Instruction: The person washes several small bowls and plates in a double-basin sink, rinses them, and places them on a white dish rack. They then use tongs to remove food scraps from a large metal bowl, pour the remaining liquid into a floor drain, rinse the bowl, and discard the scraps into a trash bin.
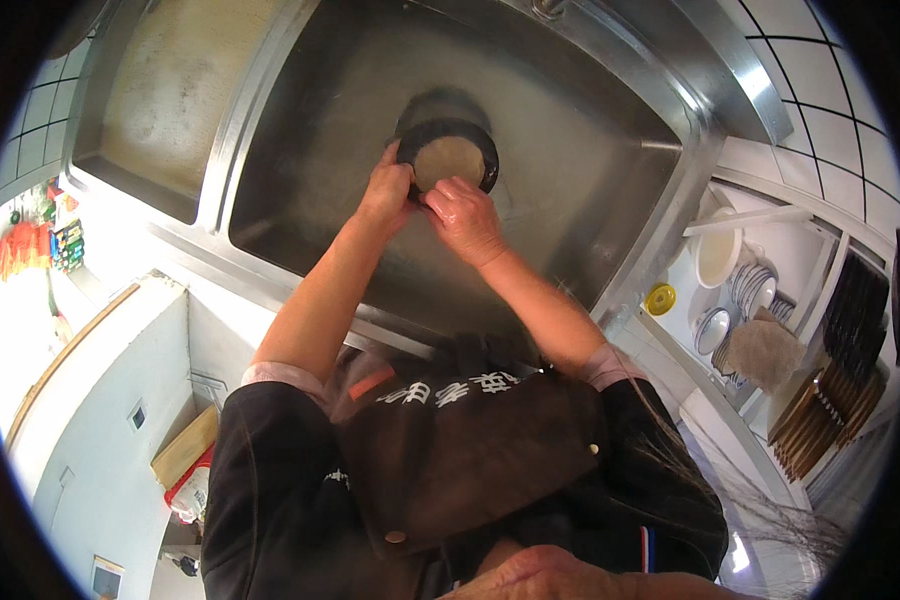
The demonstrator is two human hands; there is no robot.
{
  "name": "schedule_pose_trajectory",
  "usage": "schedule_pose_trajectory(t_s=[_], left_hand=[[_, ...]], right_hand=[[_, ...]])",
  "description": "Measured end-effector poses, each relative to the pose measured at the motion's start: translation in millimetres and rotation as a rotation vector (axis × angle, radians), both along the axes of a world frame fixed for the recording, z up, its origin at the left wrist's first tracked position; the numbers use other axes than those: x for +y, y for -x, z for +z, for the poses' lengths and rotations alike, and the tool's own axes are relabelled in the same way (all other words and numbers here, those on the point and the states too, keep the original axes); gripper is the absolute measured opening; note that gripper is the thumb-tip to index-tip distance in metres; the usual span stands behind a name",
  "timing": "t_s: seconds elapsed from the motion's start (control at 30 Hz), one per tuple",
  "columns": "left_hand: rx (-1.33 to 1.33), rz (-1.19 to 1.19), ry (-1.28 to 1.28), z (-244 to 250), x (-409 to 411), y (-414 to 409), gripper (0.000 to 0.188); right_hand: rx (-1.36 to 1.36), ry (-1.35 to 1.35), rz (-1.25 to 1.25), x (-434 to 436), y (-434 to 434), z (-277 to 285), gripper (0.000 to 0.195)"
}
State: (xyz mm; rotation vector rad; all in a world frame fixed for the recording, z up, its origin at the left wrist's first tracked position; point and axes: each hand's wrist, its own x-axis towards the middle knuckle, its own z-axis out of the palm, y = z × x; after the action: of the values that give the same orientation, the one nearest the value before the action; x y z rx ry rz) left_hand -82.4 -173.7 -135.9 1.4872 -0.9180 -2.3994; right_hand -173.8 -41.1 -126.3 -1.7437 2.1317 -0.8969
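My left hand [390,184] grips the left side of a round, black-rimmed vessel [488,142], one finger stretched along its outer edge. The fingers of my right hand [463,217] are bunched over the near rim, close to my left hand; whether a small cloth is under them is hidden. Tan or cloudy, the inside of the vessel shows as a pale disc. Both hands are over a deep stainless-steel sink basin [570,202], whose floor looks murky, as if under water. A dark rounded shape lies just beyond the vessel, perhaps its shadow.
Left of a steel divider [247,97] is a second basin [172,82] with a cloudy, brownish inside. A faucet base [549,7] is at the far edge. On the right, a shelf unit holds stacked bowls [754,289], a yellow lid [660,299], a brown cloth [765,352] and bundled chopsticks [814,420].
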Motion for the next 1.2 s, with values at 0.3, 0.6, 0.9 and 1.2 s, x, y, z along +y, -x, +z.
schedule_pose_trajectory(t_s=[0.3, 0.6, 0.9, 1.2], left_hand=[[-0.066, 0.064, 0.040, 14.8, 25.4, 25.3, 0.050], [-0.082, 0.028, 0.014, 10.6, 36.3, 29.3, 0.038], [-0.147, -0.145, 0.133, -18.8, 21.3, 28.1, 0.035], [-0.272, -0.319, 0.269, -15.8, 22.5, 30.0, 0.062]], right_hand=[[-0.169, -0.097, -0.282, 10.6, -2.0, 10.8, 0.019], [0.358, -0.132, -0.051, 29.5, 35.0, -2.9, 0.032], [0.260, -0.186, -0.079, 35.6, 28.4, -15.0, 0.026], [0.069, -0.314, -0.173, 46.8, 24.8, -20.2, 0.041]])
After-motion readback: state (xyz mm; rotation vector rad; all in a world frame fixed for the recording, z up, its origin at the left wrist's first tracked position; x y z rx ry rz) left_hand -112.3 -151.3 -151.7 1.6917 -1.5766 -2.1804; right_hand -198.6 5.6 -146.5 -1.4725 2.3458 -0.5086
